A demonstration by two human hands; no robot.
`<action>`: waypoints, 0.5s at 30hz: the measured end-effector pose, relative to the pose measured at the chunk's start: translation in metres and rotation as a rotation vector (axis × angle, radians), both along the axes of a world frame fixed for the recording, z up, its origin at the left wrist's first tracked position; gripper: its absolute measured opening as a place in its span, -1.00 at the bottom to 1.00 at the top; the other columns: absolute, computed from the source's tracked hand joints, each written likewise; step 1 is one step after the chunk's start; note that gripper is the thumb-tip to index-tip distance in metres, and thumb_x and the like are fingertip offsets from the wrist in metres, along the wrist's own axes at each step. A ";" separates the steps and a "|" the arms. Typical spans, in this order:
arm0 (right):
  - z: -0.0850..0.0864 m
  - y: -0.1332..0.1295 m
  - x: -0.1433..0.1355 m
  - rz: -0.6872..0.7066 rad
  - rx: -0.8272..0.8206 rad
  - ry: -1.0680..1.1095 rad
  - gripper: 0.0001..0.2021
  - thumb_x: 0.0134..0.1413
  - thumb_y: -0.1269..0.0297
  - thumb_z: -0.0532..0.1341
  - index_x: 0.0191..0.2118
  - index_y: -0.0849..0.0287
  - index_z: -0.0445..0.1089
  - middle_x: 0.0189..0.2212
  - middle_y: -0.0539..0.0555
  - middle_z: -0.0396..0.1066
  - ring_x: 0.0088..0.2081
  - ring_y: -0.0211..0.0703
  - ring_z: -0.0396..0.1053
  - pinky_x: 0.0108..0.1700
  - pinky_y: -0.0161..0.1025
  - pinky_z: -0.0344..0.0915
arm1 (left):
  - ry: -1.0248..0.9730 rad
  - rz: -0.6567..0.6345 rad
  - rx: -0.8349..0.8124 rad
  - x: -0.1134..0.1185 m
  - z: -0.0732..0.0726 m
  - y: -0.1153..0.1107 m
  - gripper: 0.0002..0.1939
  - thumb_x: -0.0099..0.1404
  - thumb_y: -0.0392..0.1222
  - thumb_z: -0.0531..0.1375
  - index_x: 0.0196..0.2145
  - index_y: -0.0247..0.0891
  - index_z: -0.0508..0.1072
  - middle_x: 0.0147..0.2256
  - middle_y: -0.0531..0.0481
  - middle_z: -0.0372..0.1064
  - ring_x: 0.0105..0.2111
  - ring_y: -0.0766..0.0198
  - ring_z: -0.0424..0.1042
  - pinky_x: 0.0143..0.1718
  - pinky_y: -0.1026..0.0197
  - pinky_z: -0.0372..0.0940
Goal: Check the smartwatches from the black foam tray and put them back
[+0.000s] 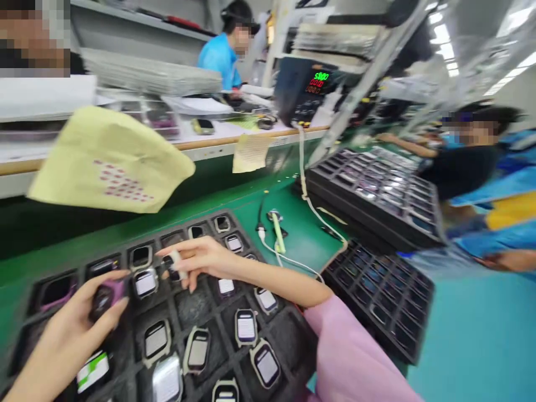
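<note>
- Left hand [69,315] grips purple watch [113,291] above black tray [192,307].
- Right hand [209,258] pinches pale watch [179,264] over tray.
- Yellow paper [109,159] (red-marked) hangs beyond tray.

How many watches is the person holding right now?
2: a purple watch in the left hand and a pale-rimmed watch in the right hand. Fingers partly cover both, so anything behind them is hidden.

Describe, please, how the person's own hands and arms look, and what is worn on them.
The left hand and right hand are bare: no gloves or rings show. A plain pink sleeve covers the right arm, ending near the elbow. No left sleeve is in view.
</note>
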State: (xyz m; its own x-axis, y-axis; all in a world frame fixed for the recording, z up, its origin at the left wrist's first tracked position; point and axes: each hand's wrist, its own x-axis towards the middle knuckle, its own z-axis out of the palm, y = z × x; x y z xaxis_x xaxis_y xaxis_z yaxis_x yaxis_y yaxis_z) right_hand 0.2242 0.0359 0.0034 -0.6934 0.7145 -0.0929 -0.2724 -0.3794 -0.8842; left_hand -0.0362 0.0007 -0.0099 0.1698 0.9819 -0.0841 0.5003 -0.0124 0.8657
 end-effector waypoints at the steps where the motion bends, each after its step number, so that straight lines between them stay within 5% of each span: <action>1: 0.000 0.002 -0.001 -0.015 -0.012 -0.016 -0.43 -0.05 0.26 0.41 0.12 0.25 0.35 -0.31 0.08 0.46 -0.46 -0.27 0.44 -0.42 -0.34 0.46 | -0.007 -0.001 -0.014 0.001 0.002 0.000 -0.62 0.17 0.00 0.19 -0.07 -0.11 0.33 -0.35 0.11 0.39 -0.40 0.22 0.37 -0.34 0.23 0.32; 6: 0.004 0.005 -0.004 -0.097 0.012 -0.071 -0.49 -0.05 0.27 0.39 0.07 0.24 0.39 -0.27 0.13 0.49 -0.51 -0.30 0.43 -0.50 -0.37 0.44 | -0.115 0.024 -0.008 0.011 0.012 0.006 -0.59 0.17 -0.14 0.16 -0.01 -0.22 0.29 -0.26 0.02 0.38 -0.43 0.28 0.35 -0.40 0.28 0.25; 10: 0.008 0.005 -0.006 -0.120 0.050 -0.112 -0.54 0.01 0.30 0.34 0.06 0.26 0.40 -0.27 0.16 0.50 -0.54 -0.30 0.42 -0.54 -0.37 0.42 | -0.152 -0.010 0.050 0.014 0.016 0.004 -0.64 0.13 -0.24 0.14 -0.07 -0.25 0.34 -0.21 -0.02 0.39 -0.24 0.21 0.39 -0.24 0.25 0.26; 15: 0.013 0.004 -0.008 -0.173 0.050 -0.156 -0.53 -0.01 0.28 0.33 0.06 0.26 0.39 -0.30 0.18 0.52 -0.54 -0.27 0.41 -0.55 -0.35 0.42 | -0.146 -0.028 0.086 0.014 0.020 0.001 -0.65 0.14 -0.31 0.12 -0.08 -0.25 0.33 -0.20 -0.01 0.38 -0.23 0.23 0.37 -0.18 0.23 0.25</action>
